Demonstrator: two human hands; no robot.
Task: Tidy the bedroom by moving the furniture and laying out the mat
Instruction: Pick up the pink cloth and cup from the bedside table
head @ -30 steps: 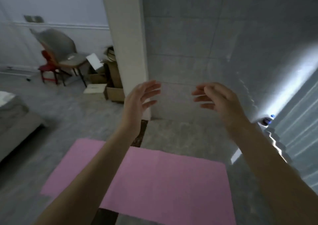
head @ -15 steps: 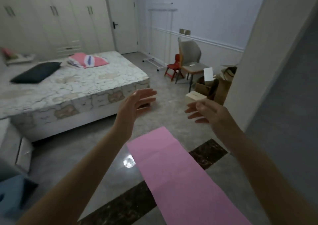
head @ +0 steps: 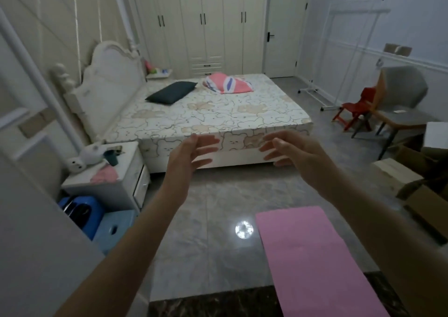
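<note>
View swung left to the bed [head: 218,113], pink mat [head: 312,256] now lower right, both hands' fingers spread, empty, no legible writing

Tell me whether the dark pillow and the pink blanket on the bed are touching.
Apart. The head view shows patterned sheet between the dark pillow and the pink blanket on the bed.

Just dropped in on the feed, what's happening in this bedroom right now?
A person stands facing the bed with the bear-print sheet. Both the left hand and the right hand are raised, open and empty, touching nothing. The flat pink mat lies unrolled on the grey tiled floor, below the right arm.
</note>
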